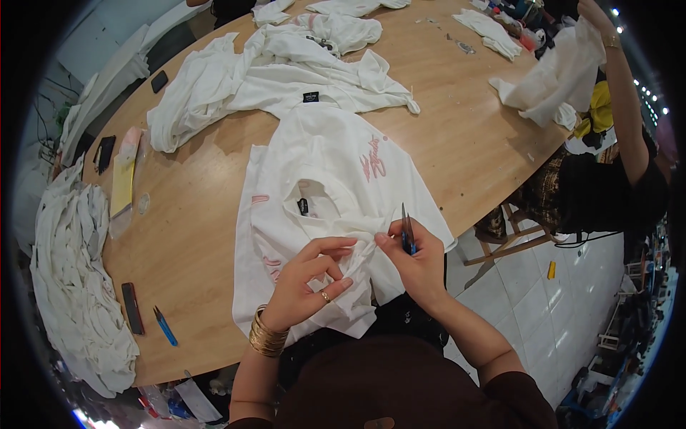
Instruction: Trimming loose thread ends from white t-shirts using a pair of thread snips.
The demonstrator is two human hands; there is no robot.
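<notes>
A white shirt (325, 146) with pink lettering and a black neck label lies in front of me, its near edge over my lap. My right hand (423, 266) is closed around small thread snips (408, 232), with dark blades pointing up and blue handles. The same hand's thumb and fingers pinch a gathered fold of the shirt. My left hand (309, 277), with a ring and gold bangles, is bent around the fold; its index finger is stretched apart, while thumb and middle finger come close together at the cloth.
More white garments (236, 79) lie beyond the shirt, and a long heap (75, 279) hangs at the left edge. Blue-handled snips (166, 327), a dark phone-like slab (132, 309) and a yellow packet (123, 182) rest on the wooden table (189, 250). At right, another person's arm (623, 100) lifts white cloth (561, 75).
</notes>
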